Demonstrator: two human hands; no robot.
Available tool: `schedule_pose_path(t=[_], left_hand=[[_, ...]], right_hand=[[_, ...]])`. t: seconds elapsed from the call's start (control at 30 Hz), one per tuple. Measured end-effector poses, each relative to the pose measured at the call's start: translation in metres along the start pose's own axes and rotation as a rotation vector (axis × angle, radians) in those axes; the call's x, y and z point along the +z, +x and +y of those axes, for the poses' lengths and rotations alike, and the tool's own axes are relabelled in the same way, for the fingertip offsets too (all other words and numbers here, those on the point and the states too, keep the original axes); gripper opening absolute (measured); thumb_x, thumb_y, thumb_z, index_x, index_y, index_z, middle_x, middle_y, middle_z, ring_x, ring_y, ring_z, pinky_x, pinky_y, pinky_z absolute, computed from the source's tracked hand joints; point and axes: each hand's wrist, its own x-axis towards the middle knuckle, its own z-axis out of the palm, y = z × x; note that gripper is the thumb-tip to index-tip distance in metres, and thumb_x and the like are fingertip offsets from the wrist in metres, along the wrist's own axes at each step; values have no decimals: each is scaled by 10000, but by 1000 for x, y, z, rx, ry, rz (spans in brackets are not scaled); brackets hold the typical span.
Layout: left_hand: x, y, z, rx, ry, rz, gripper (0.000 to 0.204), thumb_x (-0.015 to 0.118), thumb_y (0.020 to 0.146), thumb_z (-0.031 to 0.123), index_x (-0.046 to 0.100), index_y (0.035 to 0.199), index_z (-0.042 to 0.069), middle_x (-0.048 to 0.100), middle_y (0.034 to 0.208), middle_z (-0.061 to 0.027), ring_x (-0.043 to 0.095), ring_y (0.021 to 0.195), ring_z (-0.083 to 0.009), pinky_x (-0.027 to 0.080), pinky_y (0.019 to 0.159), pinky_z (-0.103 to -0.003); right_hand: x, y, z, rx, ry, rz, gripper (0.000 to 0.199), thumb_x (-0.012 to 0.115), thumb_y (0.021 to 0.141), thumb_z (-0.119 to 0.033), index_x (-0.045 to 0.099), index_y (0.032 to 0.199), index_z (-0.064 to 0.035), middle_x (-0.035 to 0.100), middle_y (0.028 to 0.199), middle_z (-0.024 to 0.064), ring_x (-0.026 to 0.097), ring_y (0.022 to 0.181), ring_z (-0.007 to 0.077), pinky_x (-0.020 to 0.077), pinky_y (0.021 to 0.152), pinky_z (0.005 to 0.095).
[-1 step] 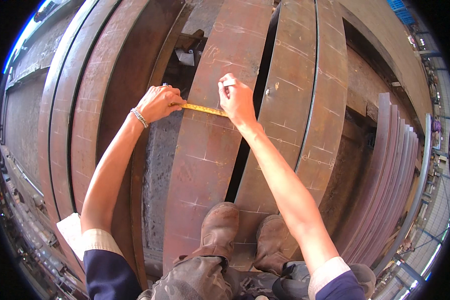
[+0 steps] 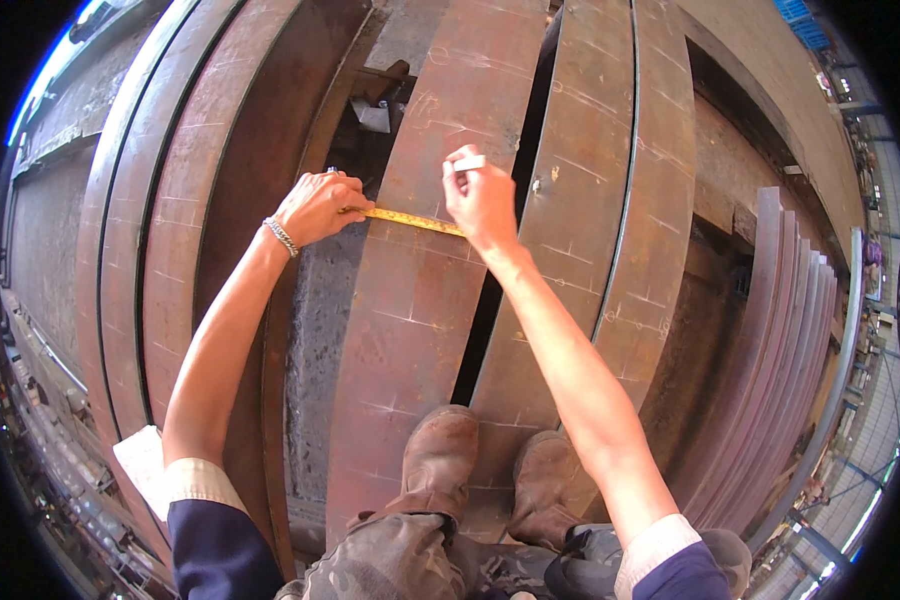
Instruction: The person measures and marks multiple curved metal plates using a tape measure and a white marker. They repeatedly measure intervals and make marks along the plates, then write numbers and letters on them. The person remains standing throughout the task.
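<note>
One yellow measuring tape (image 2: 415, 219), which we are holding across a rust-brown beam (image 2: 420, 290): our left hand (image 2: 318, 205) pinching its left end, fingers nearly closed, our right hand (image 2: 482, 205) curling closed around a white stick (image 2: 470, 163), any tape grip hidden. Chalk marks (image 2: 388, 408) are already standing near and far along the beam; what remains we are not making out. A dark slot (image 2: 478, 340) is bordering its right edge, a wider gap (image 2: 325, 310) leaving room at left.
</note>
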Motion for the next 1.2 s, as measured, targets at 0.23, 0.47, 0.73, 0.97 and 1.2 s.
schedule_pose_path(t=[0.23, 0.47, 0.73, 0.97, 1.2], left_hand=[[-2, 6, -1, -12, 43, 3, 204, 741, 843, 201, 783, 1029, 130, 690, 899, -28, 652, 836, -239, 540, 719, -398], [-10, 0, 4, -33, -1, 60, 193, 761, 826, 220, 788, 997, 133, 689, 867, -33, 659, 834, -243, 539, 722, -391], [-7, -55, 16, -523, -511, 289, 197, 795, 810, 195, 769, 950, 58, 753, 848, -84, 715, 757, -157, 546, 719, -296], [14, -83, -6, -695, -1067, 415, 271, 783, 861, 193, 727, 1031, -10, 743, 881, -75, 698, 812, -124, 532, 717, -260], [0, -70, -19, -785, -1610, 436, 214, 716, 935, 210, 687, 1093, 70, 687, 878, -43, 677, 764, -147, 569, 680, -290]], right_hand=[[-33, 8, 5, 91, 102, 92, 93, 676, 909, -115, 637, 882, -35, 679, 676, 103, 677, 586, 185, 524, 582, 304], [-61, 7, -3, 80, 97, 104, 99, 683, 909, -130, 641, 870, -50, 686, 669, 73, 675, 585, 150, 527, 586, 285], [-220, 78, -45, -150, -202, 44, 175, 684, 943, -234, 712, 947, -61, 654, 667, 81, 636, 568, 140, 486, 544, 308], [-419, 94, -128, 55, -442, 53, 308, 657, 982, -331, 712, 1108, -55, 675, 848, 45, 628, 708, 76, 537, 609, 230], [-508, 36, -164, 218, -642, 166, 226, 590, 1019, -288, 623, 1035, -65, 612, 834, 9, 590, 713, 69, 519, 579, 236]])
